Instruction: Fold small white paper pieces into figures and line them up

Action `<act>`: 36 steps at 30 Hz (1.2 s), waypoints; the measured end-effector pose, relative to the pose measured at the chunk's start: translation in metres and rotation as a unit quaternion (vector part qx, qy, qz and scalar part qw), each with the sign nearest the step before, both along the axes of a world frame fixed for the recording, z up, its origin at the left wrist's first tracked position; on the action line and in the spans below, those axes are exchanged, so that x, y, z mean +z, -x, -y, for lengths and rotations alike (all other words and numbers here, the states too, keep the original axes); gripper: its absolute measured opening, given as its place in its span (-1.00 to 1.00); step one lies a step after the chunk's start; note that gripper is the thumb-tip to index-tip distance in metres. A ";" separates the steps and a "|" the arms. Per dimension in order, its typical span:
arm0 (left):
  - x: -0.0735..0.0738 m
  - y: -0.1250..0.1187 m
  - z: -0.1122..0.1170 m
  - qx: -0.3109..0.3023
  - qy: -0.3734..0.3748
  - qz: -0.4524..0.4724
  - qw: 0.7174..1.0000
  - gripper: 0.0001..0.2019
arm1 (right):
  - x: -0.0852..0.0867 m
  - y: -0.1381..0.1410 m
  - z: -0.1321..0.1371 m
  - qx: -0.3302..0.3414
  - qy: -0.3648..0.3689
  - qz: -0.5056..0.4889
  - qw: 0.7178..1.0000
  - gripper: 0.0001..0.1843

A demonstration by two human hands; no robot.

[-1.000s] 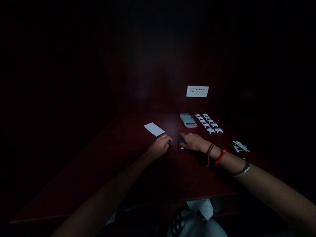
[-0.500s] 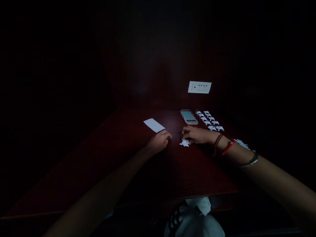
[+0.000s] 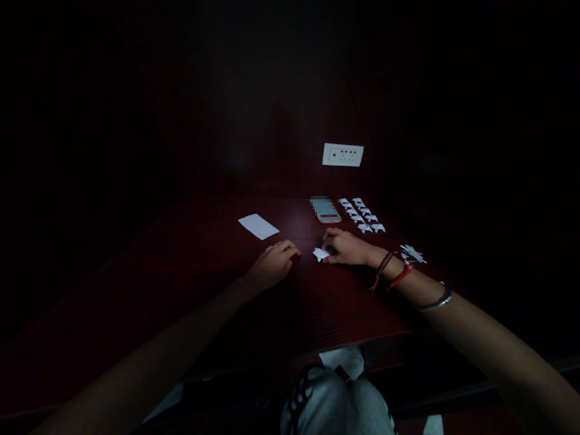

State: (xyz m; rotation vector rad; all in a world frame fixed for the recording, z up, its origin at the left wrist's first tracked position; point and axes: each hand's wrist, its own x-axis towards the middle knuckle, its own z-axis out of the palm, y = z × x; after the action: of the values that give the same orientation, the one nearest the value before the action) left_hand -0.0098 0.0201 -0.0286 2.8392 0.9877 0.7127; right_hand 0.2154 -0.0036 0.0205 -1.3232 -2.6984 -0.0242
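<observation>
On the dark red tabletop, a small white folded paper figure (image 3: 321, 254) lies between my two hands. My right hand (image 3: 348, 248) has it at its right side, thumb and fingertips closed on its edge; those fingers partly cover it. My left hand (image 3: 274, 264) rests on the table to the left of the figure, apart from it, fingers loosely stretched and nothing visible in them. A flat white paper sheet (image 3: 258, 226) lies just beyond my left hand.
A phone (image 3: 327, 211) lies beyond my right hand. To its right, several similar folded figures (image 3: 364, 228) form two rows. White paper strips (image 3: 412, 254) lie near my right wrist. A socket plate (image 3: 343, 154) is on the back wall. The table's front edge (image 3: 362, 338) runs above my knees.
The view has shifted, so everything sits further left. The paper figure looks turned or tilted under my right fingers, which grip it more closely. My left fingers are stretched a little more.
</observation>
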 end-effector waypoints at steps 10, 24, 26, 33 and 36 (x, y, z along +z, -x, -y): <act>0.004 -0.079 -0.003 -0.035 -0.013 -0.025 0.999 -0.72 | 0.016 -0.127 -0.011 -0.149 -0.010 0.052 0.987 -0.67; -0.007 -0.164 -0.018 -0.012 0.010 -0.012 1.000 -0.72 | -0.003 -0.178 -0.034 -0.181 0.012 0.066 0.981 -0.69; -0.008 -0.172 -0.021 -0.005 0.008 -0.004 1.000 -0.71 | 0.002 -0.183 -0.034 -0.178 0.010 0.072 0.981 -0.70; -0.005 -0.193 -0.034 -0.007 -0.014 0.034 0.999 -0.70 | 0.024 -0.201 -0.040 -0.183 -0.002 0.097 0.978 -0.72; -0.002 -0.196 -0.038 -0.011 -0.020 0.045 0.999 -0.70 | 0.029 -0.203 -0.045 -0.188 0.007 0.101 0.977 -0.70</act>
State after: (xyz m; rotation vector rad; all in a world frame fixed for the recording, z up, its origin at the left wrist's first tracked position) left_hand 0.1860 0.0583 -0.0309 2.8194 0.9389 0.8585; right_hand 0.4187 0.0411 0.0495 -1.9119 -2.5581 -0.1894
